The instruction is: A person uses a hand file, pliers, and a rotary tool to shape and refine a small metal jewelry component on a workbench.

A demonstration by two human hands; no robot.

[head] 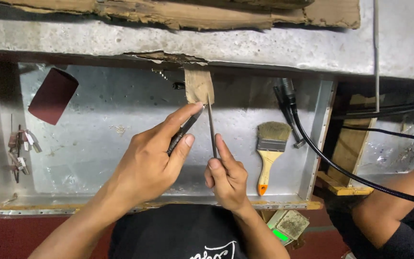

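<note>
Steel, thin and dark, is standing nearly upright at the centre of the frame: a narrow file [211, 127], its lower end being pinched between thumb and fingers of the right hand [227, 176], which is closing tightly around it. Its tip is reaching up to the lower edge of a small tan block [199, 84] that is hanging from the counter's [264, 45] rough edge, at the top centre of the frame. Just left of the file, the left hand [149, 165] is gripping a dark-handled tool [184, 130] slantwise, forefinger stretching along it, the tool's tip also touching the block's lower corner beside the file.

Both hands are working over a shallow metal tray [97, 139] that is filling the middle of the frame. To the right of the hands, a paintbrush [270, 152] with a pale wooden handle and orange tip is lying in the tray, bristles pointing up. Beyond it, a black cable [322, 158] is running down from the tray's upper right corner toward the lower right of the frame. In the upper left, a dark red roll [52, 95] is lying tilted in the tray, and at the far left a cluster of small metal bits [21, 152] is resting near the tray wall. Another person's arm [394, 211] is showing at the lower right, well apart from the file.
</note>
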